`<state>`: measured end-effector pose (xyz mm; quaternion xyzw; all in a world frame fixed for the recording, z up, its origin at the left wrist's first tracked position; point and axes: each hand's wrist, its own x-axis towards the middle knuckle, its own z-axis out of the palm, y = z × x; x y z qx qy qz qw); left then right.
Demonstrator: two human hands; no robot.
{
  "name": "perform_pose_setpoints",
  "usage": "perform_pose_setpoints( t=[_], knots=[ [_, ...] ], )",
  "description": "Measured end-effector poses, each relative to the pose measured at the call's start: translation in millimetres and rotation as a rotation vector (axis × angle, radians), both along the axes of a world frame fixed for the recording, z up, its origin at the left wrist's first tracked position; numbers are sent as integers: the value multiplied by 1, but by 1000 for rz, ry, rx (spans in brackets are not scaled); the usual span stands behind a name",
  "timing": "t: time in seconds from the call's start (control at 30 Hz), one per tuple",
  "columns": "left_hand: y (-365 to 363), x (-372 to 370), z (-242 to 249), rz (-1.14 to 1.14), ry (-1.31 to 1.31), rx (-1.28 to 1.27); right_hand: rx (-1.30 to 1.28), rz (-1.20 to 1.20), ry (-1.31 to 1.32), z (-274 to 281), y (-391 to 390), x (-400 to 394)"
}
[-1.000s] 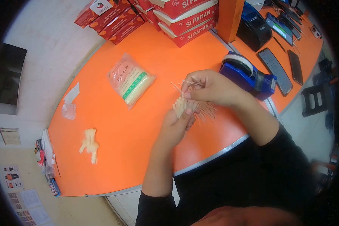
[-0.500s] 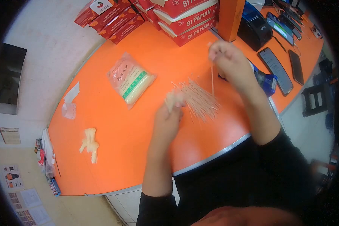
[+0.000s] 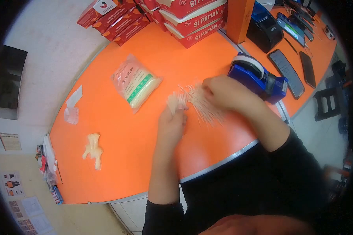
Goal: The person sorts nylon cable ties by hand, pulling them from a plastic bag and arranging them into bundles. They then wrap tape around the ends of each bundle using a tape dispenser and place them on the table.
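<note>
My left hand is closed round a bundle of pale thin strips, whose ends fan out above the thumb. Just to the right lies a loose pile of similar strips on the orange table. My right hand is over the upper right of this pile, its fingers bent together; what they hold, if anything, is hidden. A plastic packet with a green band lies beyond my left hand. At the left lie more pale bundles.
A blue tape dispenser stands right of my right hand. Behind are red boxes, an orange post and a black device. Phones lie at the right, crumpled paper at the left.
My right hand has come down from the upper right onto the pile, uncovering the tape dispenser. The strip that hung from it no longer shows. The bundle in my left hand is spread more visibly.
</note>
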<state>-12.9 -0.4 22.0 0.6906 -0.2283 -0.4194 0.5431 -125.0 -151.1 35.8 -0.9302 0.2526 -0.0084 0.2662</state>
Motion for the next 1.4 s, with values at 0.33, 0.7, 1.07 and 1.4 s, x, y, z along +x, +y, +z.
perform_pose_setpoints(
  t=[0.33,0.7,1.07,1.4],
  knots=[
    [1,-6,5,-210,245,-249,573,13,-559,10,6,2],
    [3,-10,-6,-399,227,-194,637,176,-498,16,8,-2],
    [3,-15,1,-356,246,-197,807,13,-625,19,2,-1],
    [2,-14,3,-330,304,-215,482,196,-717,19,13,-2]
  ],
)
